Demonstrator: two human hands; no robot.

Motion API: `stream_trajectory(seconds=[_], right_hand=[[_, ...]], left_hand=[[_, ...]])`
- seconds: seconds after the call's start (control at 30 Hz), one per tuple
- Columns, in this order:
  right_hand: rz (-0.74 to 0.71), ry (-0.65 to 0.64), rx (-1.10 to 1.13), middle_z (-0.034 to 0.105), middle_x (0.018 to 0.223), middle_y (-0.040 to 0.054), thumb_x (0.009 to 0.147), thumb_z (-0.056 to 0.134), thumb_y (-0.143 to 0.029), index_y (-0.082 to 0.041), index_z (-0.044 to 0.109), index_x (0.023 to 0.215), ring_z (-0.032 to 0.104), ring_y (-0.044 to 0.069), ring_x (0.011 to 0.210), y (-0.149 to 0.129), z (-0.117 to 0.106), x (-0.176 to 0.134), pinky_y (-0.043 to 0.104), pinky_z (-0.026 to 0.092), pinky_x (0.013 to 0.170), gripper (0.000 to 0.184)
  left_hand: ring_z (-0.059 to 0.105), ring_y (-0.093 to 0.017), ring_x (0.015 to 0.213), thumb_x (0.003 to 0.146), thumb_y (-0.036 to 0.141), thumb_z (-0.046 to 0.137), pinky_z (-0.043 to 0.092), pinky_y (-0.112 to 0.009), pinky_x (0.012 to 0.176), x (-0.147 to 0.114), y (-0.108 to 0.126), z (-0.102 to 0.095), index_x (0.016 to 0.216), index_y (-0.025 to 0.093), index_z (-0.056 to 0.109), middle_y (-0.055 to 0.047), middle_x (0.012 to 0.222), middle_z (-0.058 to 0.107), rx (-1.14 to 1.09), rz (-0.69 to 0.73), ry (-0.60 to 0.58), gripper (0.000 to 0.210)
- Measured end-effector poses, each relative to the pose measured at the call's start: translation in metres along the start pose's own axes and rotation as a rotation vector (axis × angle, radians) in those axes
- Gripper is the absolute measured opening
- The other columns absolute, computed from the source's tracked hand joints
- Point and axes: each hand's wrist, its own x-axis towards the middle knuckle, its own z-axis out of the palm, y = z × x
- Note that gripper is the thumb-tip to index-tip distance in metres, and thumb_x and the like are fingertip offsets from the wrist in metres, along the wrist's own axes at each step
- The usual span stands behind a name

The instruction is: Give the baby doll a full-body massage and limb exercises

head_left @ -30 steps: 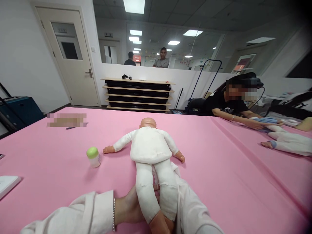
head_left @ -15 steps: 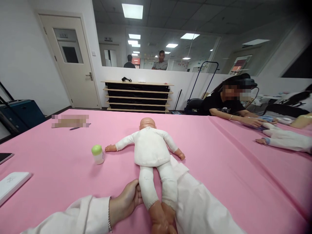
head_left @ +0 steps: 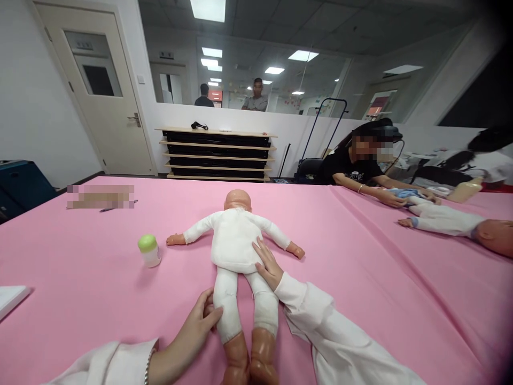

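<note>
A baby doll point(head_left: 235, 240) in white cloth lies on the pink-covered table point(head_left: 340, 246), arms spread, its head away from me and its bare feet close to me. No face shows on it. My right hand point(head_left: 269, 265) rests flat with spread fingers on the doll's lower body and the top of its right-side leg. Beside the other leg, my left hand point(head_left: 202, 321) touches it with the thumb; its fingers are loosely bent against the side and partly hidden. A small jar with a green lid point(head_left: 149, 250) stands left of the doll.
A co-worker point(head_left: 360, 160) at the right handles a second doll point(head_left: 452, 222) and blue cloth. A bottle point(head_left: 465, 190) lies behind that doll. A white object point(head_left: 14, 299) sits at the left edge, and a pen point(head_left: 116, 206) farther back. Low shelves point(head_left: 218, 152) stand beyond the table.
My right hand, hidden behind its sleeve before, now rests on the doll's lower body. The left hand's thumb has come onto the leg. The doll's feet have moved apart. The view has turned slightly right.
</note>
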Motion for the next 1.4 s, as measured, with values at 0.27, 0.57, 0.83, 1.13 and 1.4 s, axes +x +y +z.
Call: stream_trajectory(seconds=[0.27,0.57,0.83,1.13,1.4], right_hand=[[0.081,0.034,0.084,0.026,0.144,0.006,0.08,0.041,-0.057,-0.021,0.038,0.133,0.015,0.023,0.136,-0.008,0.009,0.003,0.039,0.011,0.111,0.064],[0.029,0.066,0.132,0.031,0.142,0.0069,0.079,0.049,-0.046,-0.021,0.051,0.121,0.016,0.023,0.135,-0.068,-0.015,0.001,0.043,0.008,0.111,0.049],[0.254,-0.597,1.263,0.057,0.113,0.0096,0.08,0.046,-0.038,-0.015,0.058,0.1,0.058,0.021,0.099,-0.153,0.004,0.034,0.041,0.036,0.092,0.032],[0.677,-0.6,1.581,0.054,0.116,0.0159,0.072,0.055,-0.039,-0.008,0.053,0.104,0.055,0.023,0.107,-0.091,0.076,0.058,0.035,0.035,0.092,0.044],[0.672,-0.614,1.568,0.048,0.12,0.023,0.063,0.064,-0.051,-0.005,0.046,0.11,0.054,0.028,0.108,-0.094,0.08,0.052,0.04,0.029,0.097,0.069]], left_hand=[[0.041,-0.023,0.114,0.079,0.035,0.049,0.035,-0.04,0.098,-0.001,-0.016,-0.002,0.121,0.02,0.035,-0.01,0.123,0.041,0.299,0.207,0.226,0.047],[0.027,-0.029,0.123,0.075,0.022,0.055,0.029,-0.047,0.101,0.032,0.055,-0.107,0.127,0.01,0.028,-0.015,0.128,0.026,0.92,1.123,1.279,0.06],[0.032,-0.028,0.123,0.086,0.029,0.039,0.023,-0.049,0.102,0.055,0.042,-0.141,0.118,0.017,0.046,-0.012,0.129,0.04,1.075,0.814,1.127,0.035],[0.033,-0.03,0.124,0.079,0.031,0.048,0.037,-0.046,0.096,0.076,0.019,-0.145,0.134,0.011,0.022,-0.018,0.13,0.031,0.843,0.607,1.004,0.065],[0.045,-0.024,0.118,0.082,0.019,0.044,0.042,-0.042,0.09,0.065,0.011,-0.119,0.134,0.021,0.022,-0.014,0.132,0.042,1.135,0.898,0.653,0.057]])
